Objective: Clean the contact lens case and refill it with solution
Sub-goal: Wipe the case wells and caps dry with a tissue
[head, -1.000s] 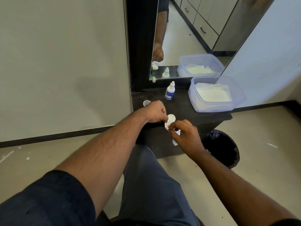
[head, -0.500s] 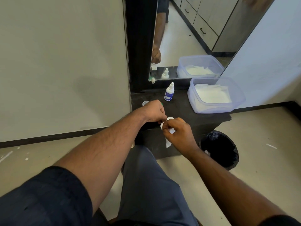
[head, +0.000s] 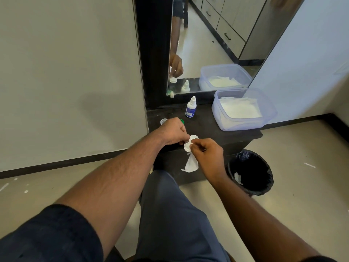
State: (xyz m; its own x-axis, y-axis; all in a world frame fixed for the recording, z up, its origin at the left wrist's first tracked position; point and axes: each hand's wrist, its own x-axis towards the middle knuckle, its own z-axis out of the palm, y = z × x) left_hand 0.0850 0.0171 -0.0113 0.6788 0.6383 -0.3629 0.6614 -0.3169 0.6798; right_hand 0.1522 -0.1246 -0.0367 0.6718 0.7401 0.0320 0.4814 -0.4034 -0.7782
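The white contact lens case (head: 193,140) is held over the front edge of the dark shelf (head: 207,127). My left hand (head: 173,131) pinches its left end. My right hand (head: 206,155) pinches a white tissue (head: 190,164) against the case's nearer well, and the tissue's tail hangs down below the hand. Behind my left hand lie a clear cap (head: 164,121) and a green cap (head: 181,121), the green one mostly hidden. A small white solution bottle (head: 191,107) with a blue label stands upright at the back of the shelf.
A clear plastic tub (head: 243,110) of white tissues sits on the shelf's right side. A mirror (head: 207,44) stands behind it. A black-lined bin (head: 250,172) with a crumpled tissue inside stands on the floor to the right. My knee is below the shelf.
The case and both hands stay at the shelf's front edge. My right hand has shifted the tissue on the case, and more of the tissue's tail now hangs below.
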